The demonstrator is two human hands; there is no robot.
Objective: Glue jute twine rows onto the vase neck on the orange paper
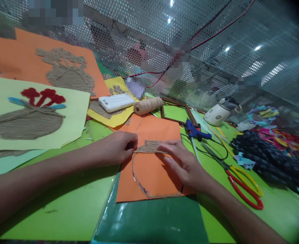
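An orange sheet of card (162, 176) lies on a dark green glossy folder. On it, jute twine outlines a pot shape, and rows of twine (151, 146) fill a band near the top. My left hand (124, 145) is closed at the left end of the band, pinching the jute twine (138, 126) that runs down from the spool. With fingers stretched out, my right hand (181, 161) rests over the right end of the rows. It holds nothing I can see. The spool of jute twine (149, 105) lies just beyond the card.
Right of the card lie a blue glue gun (197, 130) and scissors (243, 186) with red and yellow handles. A white bottle (219, 112), dark cloth (268, 152) and scraps sit farther right. Finished twine pictures (75, 125) and a white power bank (116, 102) are at left. Metal mesh stands behind.
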